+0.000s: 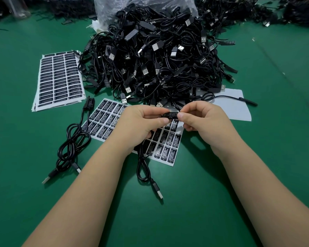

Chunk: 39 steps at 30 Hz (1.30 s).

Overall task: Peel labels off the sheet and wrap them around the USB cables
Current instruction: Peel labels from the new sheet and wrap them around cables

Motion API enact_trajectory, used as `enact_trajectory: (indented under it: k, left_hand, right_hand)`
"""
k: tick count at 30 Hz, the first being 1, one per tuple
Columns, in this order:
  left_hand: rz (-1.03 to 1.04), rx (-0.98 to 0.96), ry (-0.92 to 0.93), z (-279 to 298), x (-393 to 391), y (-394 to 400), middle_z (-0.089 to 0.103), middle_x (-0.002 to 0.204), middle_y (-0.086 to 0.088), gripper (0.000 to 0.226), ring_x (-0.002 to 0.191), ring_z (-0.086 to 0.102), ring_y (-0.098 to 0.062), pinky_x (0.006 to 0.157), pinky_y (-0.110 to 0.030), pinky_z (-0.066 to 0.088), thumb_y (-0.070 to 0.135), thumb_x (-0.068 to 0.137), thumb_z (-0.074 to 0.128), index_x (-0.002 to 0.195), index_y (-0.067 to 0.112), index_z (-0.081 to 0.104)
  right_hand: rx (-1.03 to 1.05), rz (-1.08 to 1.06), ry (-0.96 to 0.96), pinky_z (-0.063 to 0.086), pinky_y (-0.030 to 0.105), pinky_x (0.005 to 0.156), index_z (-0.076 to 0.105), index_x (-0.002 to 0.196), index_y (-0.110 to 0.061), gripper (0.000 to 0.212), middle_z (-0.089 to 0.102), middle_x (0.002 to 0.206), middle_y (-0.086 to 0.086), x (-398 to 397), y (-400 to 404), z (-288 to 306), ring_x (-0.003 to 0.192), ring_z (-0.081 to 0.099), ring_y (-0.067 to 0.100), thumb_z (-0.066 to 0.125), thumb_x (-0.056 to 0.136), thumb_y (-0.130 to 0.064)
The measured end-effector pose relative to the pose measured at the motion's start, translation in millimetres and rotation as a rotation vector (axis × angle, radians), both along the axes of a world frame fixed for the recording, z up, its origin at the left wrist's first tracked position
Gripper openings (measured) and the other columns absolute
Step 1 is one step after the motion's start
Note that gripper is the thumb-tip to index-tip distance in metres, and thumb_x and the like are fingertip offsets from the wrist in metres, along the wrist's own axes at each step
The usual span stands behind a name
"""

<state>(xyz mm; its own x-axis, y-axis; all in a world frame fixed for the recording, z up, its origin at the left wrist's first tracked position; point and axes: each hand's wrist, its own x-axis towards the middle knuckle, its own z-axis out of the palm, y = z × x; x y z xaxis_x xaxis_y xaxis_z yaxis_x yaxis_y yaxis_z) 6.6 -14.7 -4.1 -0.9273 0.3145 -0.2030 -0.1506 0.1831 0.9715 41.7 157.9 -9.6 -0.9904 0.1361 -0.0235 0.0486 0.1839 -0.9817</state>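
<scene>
Hands meet above the near label sheet (103, 120), which lies flat on the green table (257, 157) just in front of the big pile of USB cables (159, 59). The left hand (139, 125) is curled closed around the small black controller block of one cable (143, 168), thumb on top and fingers under; the block's end pokes out toward the right hand, and the cord drops from the palm, loops over the sheet's near edge and ends in a USB plug on the table. The right hand (203, 120) pinches a black label (173, 115) between thumb and forefinger, fingertips closed on its right edge. The label sits against the block's exposed end, between the two thumbs. A second cable (73, 139) lies coiled to the left, and a stack of full label sheets (59, 79) rests beyond it.
</scene>
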Motion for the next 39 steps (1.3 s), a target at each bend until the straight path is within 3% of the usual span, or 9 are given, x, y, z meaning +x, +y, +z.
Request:
enact_trajectory:
  k: [13,19,27,39]
  left_hand:
    - [-0.023,0.013,-0.016,-2,-3,-2,0.075,0.082,0.005,0.026,0.056,0.057,0.004,0.045,-0.011,0.039,0.007,0.077,0.075,0.084,0.032,0.076]
    - [-0.031,0.033,-0.013,-2,-3,-2,0.073,0.072,0.007,0.024,0.051,0.052,0.004,0.044,-0.011,0.038,0.006,0.079,0.073,0.091,0.027,0.074]
    - [-0.022,0.014,0.0,-3,-3,-2,0.073,0.073,0.008,0.023,0.052,0.052,0.004,0.045,-0.011,0.039,0.008,0.079,0.074,0.083,0.031,0.075]
    - [-0.019,-0.017,0.023,-4,-2,-1,0.075,0.081,0.01,0.023,0.055,0.054,0.005,0.047,-0.01,0.042,0.011,0.08,0.074,0.084,0.034,0.074]
  right_hand:
    - [-0.003,-0.018,-0.028,0.048,0.013,0.058,0.067,0.076,-0.02,0.013,0.064,0.058,-0.01,-1,-1,0,0.054,0.058,0.0,0.071,0.083,-0.01]
    - [0.012,-0.038,-0.023,0.049,0.014,0.057,0.066,0.074,-0.02,0.014,0.063,0.057,-0.01,-2,-3,-1,0.053,0.056,0.0,0.071,0.082,-0.01]
    - [0.043,-0.062,-0.016,0.048,0.015,0.054,0.065,0.072,-0.021,0.015,0.062,0.055,-0.01,-3,-5,-2,0.051,0.054,0.002,0.071,0.081,-0.01]
    - [0.164,-0.128,0.008,0.051,0.03,0.06,0.064,0.071,-0.024,0.015,0.062,0.056,-0.011,-3,-10,-5,0.052,0.055,0.003,0.078,0.075,-0.022]
